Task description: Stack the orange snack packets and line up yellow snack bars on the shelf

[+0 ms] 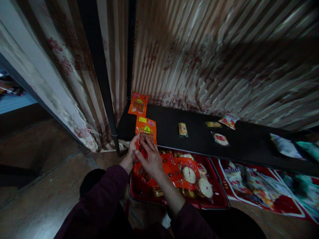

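Packet status: we had the orange snack packet (pixel 146 130) pinched at its near end, left hand (pixel 131 149) and right hand (pixel 150 161) both closed on it. Long axis ran near-to-far over the near left edge of the black shelf (pixel 196 142), just beyond the red tray (pixel 219 199).

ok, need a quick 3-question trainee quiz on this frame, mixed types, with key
1. True or false: the left hand and right hand both touch the front orange packet.
2. The other orange packet lies where on the black shelf? A back left; B back right; C front right.
3. Fill in: the tray below the shelf's front edge is coloured ____.
Key: 1 true; 2 A; 3 red.
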